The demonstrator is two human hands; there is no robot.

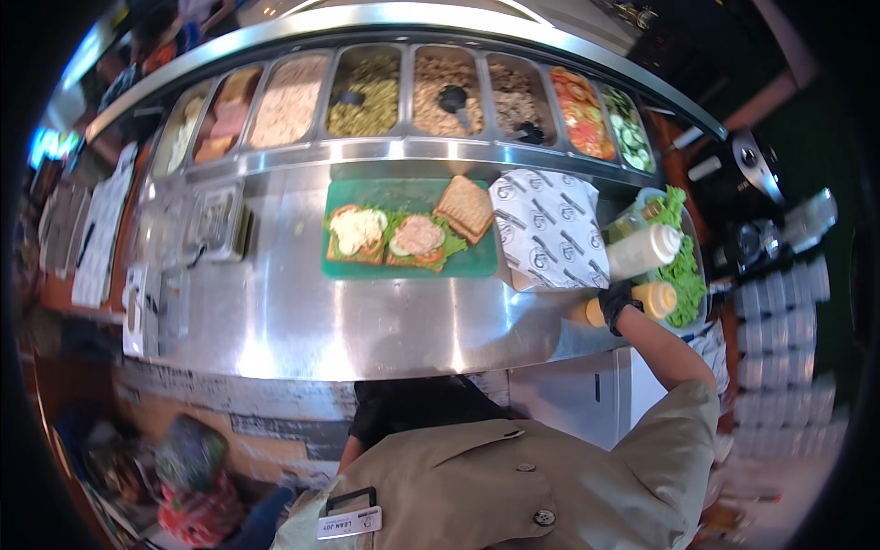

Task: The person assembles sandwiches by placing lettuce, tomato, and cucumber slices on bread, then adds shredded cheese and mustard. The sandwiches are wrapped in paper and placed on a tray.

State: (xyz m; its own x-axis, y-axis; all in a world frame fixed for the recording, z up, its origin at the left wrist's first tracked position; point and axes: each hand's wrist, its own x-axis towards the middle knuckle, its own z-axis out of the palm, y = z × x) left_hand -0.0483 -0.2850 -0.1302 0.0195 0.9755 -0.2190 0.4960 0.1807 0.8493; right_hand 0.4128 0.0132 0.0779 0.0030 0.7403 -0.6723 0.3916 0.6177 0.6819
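Note:
My right hand (617, 306), in a black glove, is wrapped around a squeeze bottle of yellow sauce (646, 300) beside a white squeeze bottle (643, 252). My left hand (371, 411), also black-gloved, hangs low by the counter's front edge; its fingers blend into dark clothing. On a green cutting board (412, 270) lie two open sandwich halves with lettuce, tomato and egg slices: one topped with a pale creamy spread (357, 230), the other with a pinkish filling (417, 235). Toasted bread slices (465, 208) are stacked at the board's right. Printed wrapping paper (550, 230) lies alongside.
Filled metal pans (289, 103) line the counter's back, some holding black scoops. Lettuce (684, 289) fills a container at right. Clear plastic containers (220, 220) stand left on the steel counter (309, 316). Stacked plastic cups (777, 330) stand far right. People are partly visible at upper left.

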